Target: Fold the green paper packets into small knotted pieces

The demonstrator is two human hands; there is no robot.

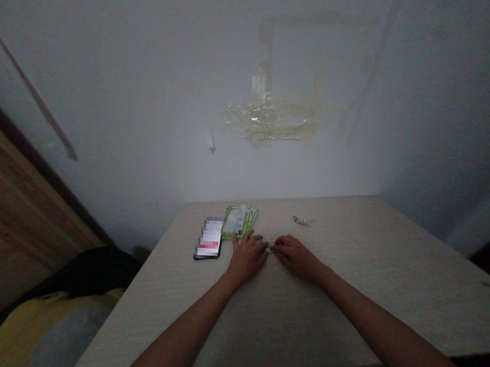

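Observation:
My left hand (248,255) and my right hand (297,256) rest on the table, close together. Between their fingertips is a narrow strip (271,245) with white and yellow-orange on it, perhaps a folded packet; most of it is hidden. The right fingers are closed on its right end. My left thumb and forefinger pinch its left end, while the other left fingers spread toward a fanned pile of green-and-white packets (237,220). Behind my right hand lies a small, crumpled or folded packet (304,221), green and white.
A phone (209,239) with a lit, blurred-out screen lies left of the packets. The pale table (348,249) meets a wall (141,118) with clear tape on it. Yellow-and-grey cloth (57,327) and dark cloth are beside the table's left edge.

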